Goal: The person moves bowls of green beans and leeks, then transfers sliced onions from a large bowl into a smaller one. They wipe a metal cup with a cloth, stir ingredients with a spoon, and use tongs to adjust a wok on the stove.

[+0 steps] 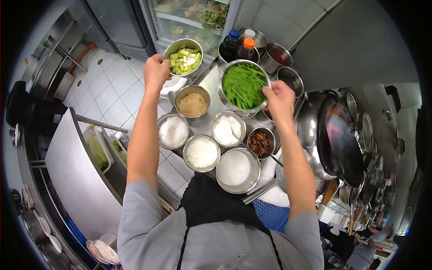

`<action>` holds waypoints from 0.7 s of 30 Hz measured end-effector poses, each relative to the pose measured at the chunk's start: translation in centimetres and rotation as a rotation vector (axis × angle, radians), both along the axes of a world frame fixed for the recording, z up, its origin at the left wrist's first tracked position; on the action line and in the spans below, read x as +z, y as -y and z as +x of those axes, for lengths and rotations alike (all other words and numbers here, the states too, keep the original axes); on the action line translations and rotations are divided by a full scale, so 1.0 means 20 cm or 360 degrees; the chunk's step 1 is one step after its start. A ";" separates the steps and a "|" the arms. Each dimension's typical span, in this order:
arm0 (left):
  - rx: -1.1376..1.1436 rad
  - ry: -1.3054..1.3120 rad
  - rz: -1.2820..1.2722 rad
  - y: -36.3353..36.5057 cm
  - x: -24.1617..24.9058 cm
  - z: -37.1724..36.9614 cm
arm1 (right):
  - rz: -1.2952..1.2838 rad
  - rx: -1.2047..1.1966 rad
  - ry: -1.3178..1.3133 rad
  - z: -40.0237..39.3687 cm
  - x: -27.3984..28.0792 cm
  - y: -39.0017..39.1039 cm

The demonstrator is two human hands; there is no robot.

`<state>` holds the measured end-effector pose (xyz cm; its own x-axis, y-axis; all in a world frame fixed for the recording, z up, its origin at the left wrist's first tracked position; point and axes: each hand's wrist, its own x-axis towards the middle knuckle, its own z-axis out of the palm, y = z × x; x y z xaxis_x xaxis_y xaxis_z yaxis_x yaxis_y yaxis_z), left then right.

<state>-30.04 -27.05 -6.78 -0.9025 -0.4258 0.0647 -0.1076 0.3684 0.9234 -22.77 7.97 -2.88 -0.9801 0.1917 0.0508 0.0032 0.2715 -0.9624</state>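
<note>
Out past the bench's [211,84] left edge, near its far corner, the left hand [157,72] grips the side of a metal bowl [181,43] of chopped pale-green vegetable; rigid and likely moderately heavy, it would suit a firm pinch at the rim, kept level since the loose pieces could slide. Along the left edge, a tan-filled bowl [193,102] stands nearest that hand. Further right, toward the far edge, a deeper metal pot [260,68] of cut green stems seems held above the bench, its right rim pinched by the right hand [280,100]; the stems look light and pliable, but a one-sided hold may let the stiff, smooth pot tip.
</note>
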 end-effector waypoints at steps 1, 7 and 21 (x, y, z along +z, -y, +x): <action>0.0034 0.0000 -0.0018 0.03 0.02 0.03 | 0.0091 -0.0057 -0.0083 -0.10 -0.09 0.07; 0.0102 -0.0038 0.0036 0.15 0.10 0.22 | 0.0443 -0.0192 0.0133 -0.42 -0.41 0.34; -0.0266 0.0082 0.0333 0.07 -0.03 0.34 | 0.1895 0.0611 0.0148 -0.45 -0.32 0.05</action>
<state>-23.26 -28.48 -7.47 -0.9612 -0.2699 -0.0566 -0.1099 0.1869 0.9762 -31.74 6.93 -9.21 -0.9716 -0.2241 -0.0763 -0.2142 0.9694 -0.1200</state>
